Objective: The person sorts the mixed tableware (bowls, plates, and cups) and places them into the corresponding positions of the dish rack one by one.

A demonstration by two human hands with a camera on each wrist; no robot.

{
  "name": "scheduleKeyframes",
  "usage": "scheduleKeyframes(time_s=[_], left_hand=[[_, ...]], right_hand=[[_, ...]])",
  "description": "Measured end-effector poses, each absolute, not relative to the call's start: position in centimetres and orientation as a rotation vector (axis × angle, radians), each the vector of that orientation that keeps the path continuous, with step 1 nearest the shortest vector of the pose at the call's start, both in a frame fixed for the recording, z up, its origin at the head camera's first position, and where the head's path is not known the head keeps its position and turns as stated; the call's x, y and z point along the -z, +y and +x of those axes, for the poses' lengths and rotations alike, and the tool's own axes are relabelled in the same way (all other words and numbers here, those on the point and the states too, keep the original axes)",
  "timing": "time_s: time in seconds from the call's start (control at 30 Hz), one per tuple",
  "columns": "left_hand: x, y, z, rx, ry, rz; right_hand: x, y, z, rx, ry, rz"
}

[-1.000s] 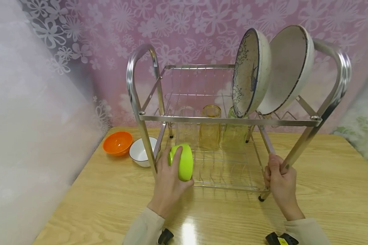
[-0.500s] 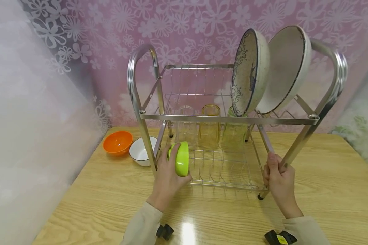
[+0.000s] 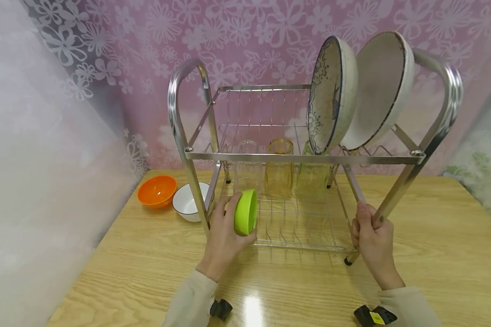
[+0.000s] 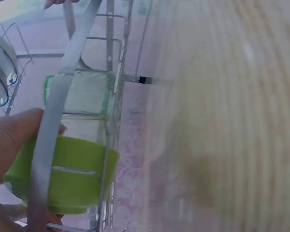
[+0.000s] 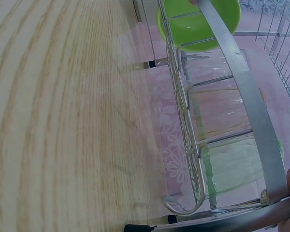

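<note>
At the left end of the lower tier of the metal dish rack [image 3: 270, 158], my left hand [image 3: 222, 240] holds a lime green bowl [image 3: 244, 213] tipped on its side, its mouth facing right. In the left wrist view the green bowl [image 4: 79, 174] shows behind the rack's front bar, with thumb and fingers about it. My right hand [image 3: 375, 245] grips the rack's front right leg, low down by the bottom tier. Behind the green bowl, a clear glass [image 3: 247, 177], an amber glass [image 3: 279, 176] and a pale green glass [image 3: 312, 177] stand in a row.
Two large bowls stand on edge on the upper tier: a blue-patterned bowl [image 3: 349, 91] and a dark-rimmed white bowl [image 3: 382, 86]. An orange bowl [image 3: 157, 191] and a small white bowl [image 3: 186, 203] sit on the wooden table [image 3: 147, 268], left of the rack.
The green bowl has turned in my left hand, so more of its inside shows on the right. My right hand keeps its grip on the rack.
</note>
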State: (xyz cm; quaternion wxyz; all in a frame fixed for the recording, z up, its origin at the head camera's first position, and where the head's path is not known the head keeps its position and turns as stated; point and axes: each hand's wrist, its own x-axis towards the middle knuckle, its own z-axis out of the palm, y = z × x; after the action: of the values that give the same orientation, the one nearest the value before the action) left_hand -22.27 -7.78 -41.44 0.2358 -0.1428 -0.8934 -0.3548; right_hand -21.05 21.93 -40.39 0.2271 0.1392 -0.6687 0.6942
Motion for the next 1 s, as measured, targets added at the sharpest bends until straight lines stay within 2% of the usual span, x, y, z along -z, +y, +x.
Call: scheduleKeyframes(time_s=[0.73, 1.0], left_hand=[[41.82, -7.40, -22.27, 0.872, -2.463, -0.361], [41.72, -7.25, -22.23, 0.919, -2.240, -0.350]], right_hand=[[40.18, 21.85, -21.06, -1.901, -1.858, 0.354], [40.29, 21.76, -21.23, -1.905, -1.846, 0.387]])
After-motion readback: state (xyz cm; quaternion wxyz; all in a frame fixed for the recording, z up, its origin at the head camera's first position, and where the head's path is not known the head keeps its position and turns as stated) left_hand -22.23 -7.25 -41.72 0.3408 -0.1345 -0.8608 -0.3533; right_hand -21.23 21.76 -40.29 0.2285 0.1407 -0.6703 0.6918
